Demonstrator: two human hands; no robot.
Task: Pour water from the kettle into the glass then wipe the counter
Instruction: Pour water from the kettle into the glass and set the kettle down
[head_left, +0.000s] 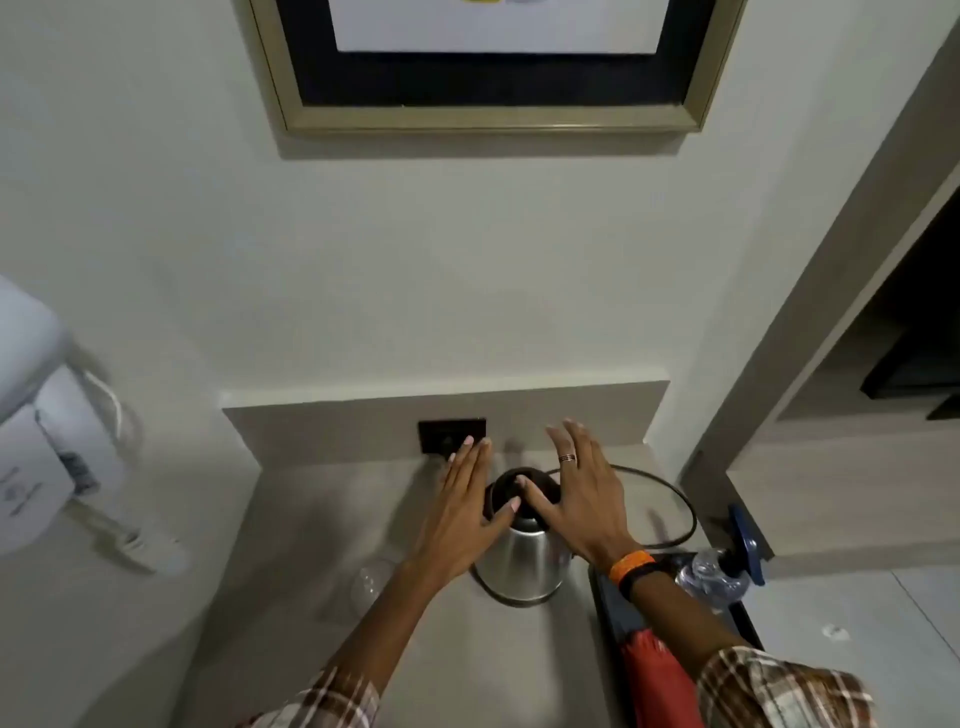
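A steel kettle (522, 564) with a black lid stands on the grey counter (291, 525), near the back wall. My left hand (462, 512) hovers flat over the kettle's left side, fingers spread, thumb over the lid. On the right of the lid, my right hand (584, 493) is held the same way, wearing a ring and an orange wristband. Neither hand grips anything. A clear glass (370, 582) stands left of the kettle, partly hidden by my left forearm.
A black cord (675, 499) loops behind the kettle toward a dark wall socket (451, 434). A black tray (615, 605) at right holds a plastic bottle (709, 574) and a red cloth (657, 680). A white wall-mounted appliance (41, 447) hangs at left.
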